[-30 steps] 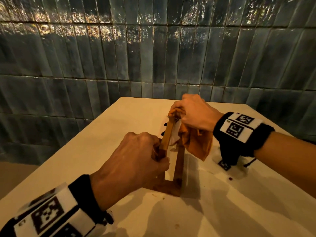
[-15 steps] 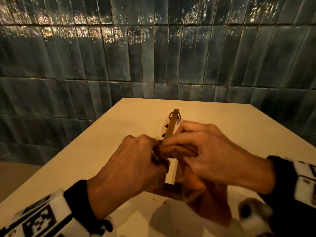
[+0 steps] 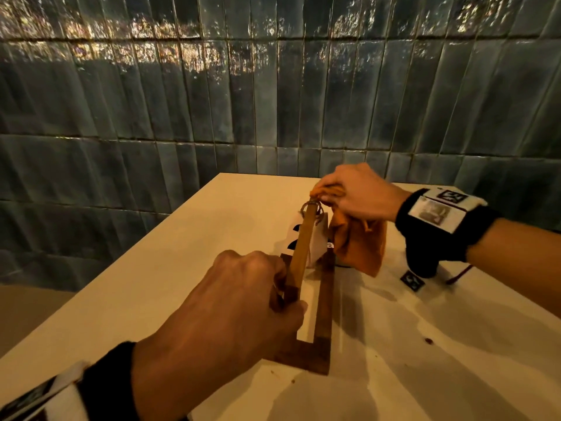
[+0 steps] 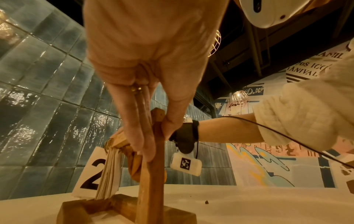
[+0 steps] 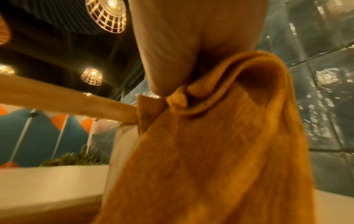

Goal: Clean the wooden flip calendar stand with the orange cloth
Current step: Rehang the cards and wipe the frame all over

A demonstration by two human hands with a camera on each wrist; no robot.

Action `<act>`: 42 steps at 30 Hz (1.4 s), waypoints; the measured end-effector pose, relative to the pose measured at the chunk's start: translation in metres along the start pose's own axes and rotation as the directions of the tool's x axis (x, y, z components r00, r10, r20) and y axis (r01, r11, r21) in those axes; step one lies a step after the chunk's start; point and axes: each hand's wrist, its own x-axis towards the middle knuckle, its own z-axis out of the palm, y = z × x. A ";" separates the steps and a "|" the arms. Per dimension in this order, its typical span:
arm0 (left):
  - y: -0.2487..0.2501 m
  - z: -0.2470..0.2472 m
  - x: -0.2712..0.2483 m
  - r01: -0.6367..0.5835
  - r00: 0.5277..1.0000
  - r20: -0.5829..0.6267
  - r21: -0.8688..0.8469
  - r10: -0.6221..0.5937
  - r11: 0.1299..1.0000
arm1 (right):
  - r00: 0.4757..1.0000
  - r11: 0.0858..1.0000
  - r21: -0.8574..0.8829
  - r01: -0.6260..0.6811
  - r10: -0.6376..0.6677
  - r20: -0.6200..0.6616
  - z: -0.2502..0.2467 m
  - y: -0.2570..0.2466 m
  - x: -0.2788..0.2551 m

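The wooden flip calendar stand (image 3: 323, 302) stands on the pale table (image 3: 151, 284), with white number cards (image 3: 315, 238) hanging from rings at the far end of its top bar (image 3: 302, 244). My left hand (image 3: 230, 302) grips the near end of that bar; the left wrist view shows its fingers (image 4: 139, 128) curled round the upright post (image 4: 151, 174). My right hand (image 3: 355, 192) holds the bunched orange cloth (image 3: 358, 241) at the bar's far end, by the rings. The cloth (image 5: 220, 144) hangs down and hides most of the right wrist view.
A dark glazed tile wall (image 3: 273, 101) stands close behind the table. The table's left edge (image 3: 115, 268) drops off to the floor. A few small dark crumbs (image 3: 428, 340) lie on the table at the right. Cage lamps (image 5: 107, 15) hang overhead.
My right hand slid the cloth along the top bar: from the far end toward my left hand half a second ago, then back out to the far end now. The left hand kept its grip.
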 end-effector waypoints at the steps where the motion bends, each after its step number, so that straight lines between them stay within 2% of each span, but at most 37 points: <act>1: 0.001 -0.001 0.000 -0.003 1.000 0.000 -0.003 0.003 1.000 | 1.000 0.999 -0.048 0.007 -0.008 -0.014 0.002 -0.002 -0.003; 3: 0.002 -0.002 0.000 -0.005 1.000 0.003 -0.034 0.005 0.999 | 1.000 0.994 -0.108 0.010 -0.013 -0.027 0.004 -0.006 -0.011; 6: -0.001 -0.002 0.000 -0.010 1.000 0.000 -0.056 0.010 0.998 | 0.997 0.993 -0.100 0.060 -0.065 -0.041 0.004 -0.012 -0.024; 11: -0.004 0.001 -0.002 -0.009 1.000 -0.006 -0.040 0.008 0.999 | 0.994 0.994 0.035 0.108 -0.107 -0.019 -0.005 -0.019 -0.040; 14: -0.004 0.001 -0.001 -0.006 1.000 0.000 -0.034 0.006 0.999 | 0.997 0.992 0.102 0.077 -0.076 -0.018 -0.012 -0.015 -0.026; 18: -0.001 -0.001 -0.001 -0.008 1.000 0.013 -0.048 0.009 0.999 | 0.998 0.993 0.094 0.064 -0.063 -0.020 -0.010 -0.015 -0.011; 22: -0.002 0.000 -0.001 -0.019 1.000 -0.003 -0.043 0.019 0.999 | 0.991 0.987 0.093 0.131 -0.130 -0.017 -0.006 -0.026 -0.037; 26: 0.000 0.002 -0.004 -0.013 1.000 -0.021 -0.058 0.011 0.998 | 0.990 0.976 0.163 0.142 -0.137 -0.043 -0.002 -0.030 -0.060; 29: 0.001 0.004 -0.003 -0.002 1.000 -0.028 -0.061 0.000 0.998 | 0.996 0.969 0.232 0.080 -0.088 0.021 -0.008 -0.023 -0.047; 32: 0.001 0.004 -0.002 0.012 0.999 -0.031 -0.060 -0.013 0.998 | 0.999 0.962 0.271 -0.029 0.034 -0.015 -0.004 -0.012 -0.023; 35: 0.004 0.003 0.002 0.001 0.999 -0.035 -0.026 -0.002 1.000 | 0.987 0.912 0.388 -0.132 0.158 -0.035 0.009 -0.011 -0.016; 39: 0.011 0.007 0.010 0.007 1.000 -0.028 -0.004 -0.007 1.000 | 0.985 0.869 0.473 -0.149 0.088 0.149 0.028 -0.019 -0.045; 42: 0.011 0.009 0.012 0.016 0.999 -0.037 -0.003 -0.016 1.000 | 0.986 0.877 0.456 -0.148 0.095 0.138 0.027 -0.011 -0.056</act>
